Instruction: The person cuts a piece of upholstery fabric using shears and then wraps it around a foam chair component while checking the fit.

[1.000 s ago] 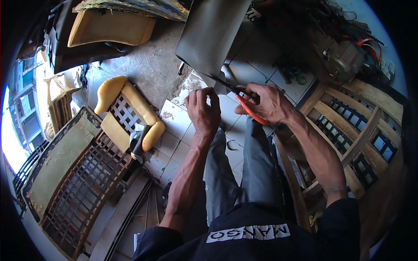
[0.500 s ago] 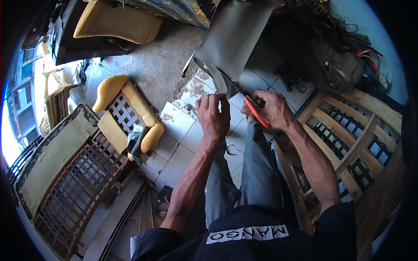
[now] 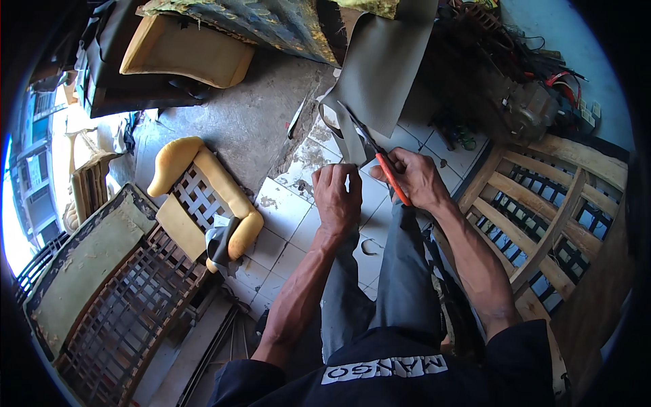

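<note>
Cutting at a grey leatherette sheet (image 3: 390, 74), extended from the upper edge of the view to just beyond both hands. Pinching the near end of a narrow strip (image 3: 350, 145) along its left edge with the fingertips of the left hand (image 3: 337, 198). Gripping orange-handled scissors (image 3: 392, 178) in the right hand (image 3: 418, 180), with fingers curled about the handles and dark blades angled up and left against the sheet; cannot tell how far parted. Wearing grey trousers (image 3: 400, 271), above white floor tiles (image 3: 281, 207). To the left, near a yellow foam-padded chair frame (image 3: 215, 178) with woven webbing; to the right, beside a slatted wooden frame (image 3: 550, 252).
</note>
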`<state>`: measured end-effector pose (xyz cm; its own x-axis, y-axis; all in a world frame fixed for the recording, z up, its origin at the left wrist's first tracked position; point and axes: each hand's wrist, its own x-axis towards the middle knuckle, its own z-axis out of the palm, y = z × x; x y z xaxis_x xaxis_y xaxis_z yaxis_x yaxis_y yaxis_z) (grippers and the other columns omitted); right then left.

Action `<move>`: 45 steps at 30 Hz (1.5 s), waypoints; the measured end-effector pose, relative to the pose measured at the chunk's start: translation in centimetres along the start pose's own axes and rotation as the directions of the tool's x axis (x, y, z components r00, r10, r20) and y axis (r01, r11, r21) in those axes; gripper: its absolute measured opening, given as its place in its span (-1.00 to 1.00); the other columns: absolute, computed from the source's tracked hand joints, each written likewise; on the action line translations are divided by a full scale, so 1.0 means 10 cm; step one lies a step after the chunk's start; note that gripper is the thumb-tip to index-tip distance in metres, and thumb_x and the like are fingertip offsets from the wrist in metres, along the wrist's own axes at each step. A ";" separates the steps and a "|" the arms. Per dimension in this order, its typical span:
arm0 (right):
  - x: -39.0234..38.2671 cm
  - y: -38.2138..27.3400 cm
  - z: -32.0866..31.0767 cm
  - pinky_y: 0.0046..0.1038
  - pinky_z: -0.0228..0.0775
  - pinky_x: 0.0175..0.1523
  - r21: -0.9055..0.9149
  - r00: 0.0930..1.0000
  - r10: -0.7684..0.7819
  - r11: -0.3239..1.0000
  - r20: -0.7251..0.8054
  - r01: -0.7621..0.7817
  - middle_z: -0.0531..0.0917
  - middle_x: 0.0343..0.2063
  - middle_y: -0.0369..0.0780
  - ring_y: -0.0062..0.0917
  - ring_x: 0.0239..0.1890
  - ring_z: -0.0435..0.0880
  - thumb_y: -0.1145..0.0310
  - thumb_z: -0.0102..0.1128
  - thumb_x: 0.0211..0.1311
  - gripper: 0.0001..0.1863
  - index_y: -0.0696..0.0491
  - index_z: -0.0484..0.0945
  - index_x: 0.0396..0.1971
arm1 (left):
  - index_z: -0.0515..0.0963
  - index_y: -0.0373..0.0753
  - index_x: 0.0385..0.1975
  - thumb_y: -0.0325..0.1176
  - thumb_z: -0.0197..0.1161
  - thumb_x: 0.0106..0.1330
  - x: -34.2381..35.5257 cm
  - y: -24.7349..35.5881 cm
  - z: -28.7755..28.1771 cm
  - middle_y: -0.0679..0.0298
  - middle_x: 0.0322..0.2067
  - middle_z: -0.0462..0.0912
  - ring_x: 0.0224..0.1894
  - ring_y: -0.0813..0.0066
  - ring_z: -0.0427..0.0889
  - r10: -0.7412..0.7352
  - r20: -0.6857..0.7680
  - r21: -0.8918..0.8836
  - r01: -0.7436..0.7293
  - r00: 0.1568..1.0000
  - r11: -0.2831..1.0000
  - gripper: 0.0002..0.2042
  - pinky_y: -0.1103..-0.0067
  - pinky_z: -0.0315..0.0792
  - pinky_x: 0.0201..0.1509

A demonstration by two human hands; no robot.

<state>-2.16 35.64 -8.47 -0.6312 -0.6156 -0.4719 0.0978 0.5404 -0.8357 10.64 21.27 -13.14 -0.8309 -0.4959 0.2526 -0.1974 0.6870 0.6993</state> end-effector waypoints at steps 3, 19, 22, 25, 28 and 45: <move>0.09 -0.07 0.12 -0.57 0.35 -0.40 -0.190 0.997 -0.007 0.982 -0.076 -0.007 0.55 -0.63 -0.39 -0.75 -0.55 0.43 0.14 0.51 0.25 -0.64 0.13 0.62 -0.38 | 0.53 -0.20 -0.34 -0.58 0.37 0.16 0.00 -0.08 -0.07 0.22 -0.39 0.57 -0.28 0.18 0.57 0.017 0.024 -0.042 -0.016 1.000 0.999 -0.83 0.33 0.38 -0.07; 0.25 -0.28 1.13 -0.64 0.28 -0.59 0.386 0.896 0.297 0.909 -0.329 -0.159 0.42 -0.68 -0.44 -0.77 -0.69 0.36 -0.09 0.46 0.28 -0.51 -0.01 0.46 -0.47 | 0.54 -0.18 -0.34 -0.55 0.36 0.19 0.09 -0.65 -0.65 0.23 -0.38 0.64 -0.28 0.15 0.61 0.063 0.230 -0.099 -0.041 0.971 0.994 -0.86 0.32 0.39 -0.12; 0.10 -0.35 1.20 -0.60 0.31 -0.61 0.446 0.889 0.388 0.859 -0.244 -0.253 0.45 -0.67 -0.41 -0.74 -0.69 0.40 -0.11 0.45 0.28 -0.52 -0.02 0.46 -0.43 | 0.54 -0.22 -0.36 -0.53 0.38 0.20 -0.02 -0.92 -0.85 0.15 -0.36 0.64 -0.26 0.06 0.63 -0.001 0.264 -0.071 0.021 0.965 0.997 -0.87 0.27 0.42 -0.12; -0.30 -0.17 1.36 -0.38 0.44 -0.39 0.370 0.907 0.377 0.882 -0.187 -0.291 0.53 -0.67 -0.26 -0.55 -0.56 0.60 -0.06 0.41 0.32 -0.50 0.10 0.51 -0.47 | 0.54 -0.29 -0.35 -0.48 0.33 0.23 0.00 -1.59 -1.32 0.08 -0.39 0.67 -0.31 0.02 0.67 -0.280 0.006 0.079 0.279 0.960 0.957 -0.91 0.25 0.52 -0.16; -0.81 0.63 1.51 -0.39 0.40 -0.46 0.352 0.932 0.253 0.923 -0.260 -0.153 0.50 -0.69 -0.27 -0.58 -0.61 0.56 0.15 0.46 0.31 -0.61 0.07 0.47 -0.47 | 0.54 -0.32 -0.29 -0.41 0.26 0.25 0.24 -2.02 -1.81 0.07 -0.38 0.66 -0.30 0.08 0.68 -0.487 -0.161 0.227 0.513 0.858 0.828 -0.87 0.27 0.52 -0.11; 0.49 -0.49 -1.07 -0.63 0.39 -0.49 0.374 0.748 0.194 0.924 -0.635 0.078 0.53 -0.53 -0.40 -0.77 -0.60 0.48 0.15 0.50 0.29 -0.63 0.03 0.46 -0.30 | 0.50 -0.34 0.03 -0.31 0.31 0.38 2.25 0.42 0.21 -0.10 -0.07 0.61 0.02 -0.08 0.59 -0.215 0.082 -0.030 0.218 0.973 0.975 -0.67 0.15 0.46 0.11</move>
<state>-13.98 36.14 -3.62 -0.9415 0.0089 -0.3368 0.3292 0.2370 -0.9140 -9.95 14.14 -5.94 -0.8088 -0.5867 0.0402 -0.3584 0.5459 0.7573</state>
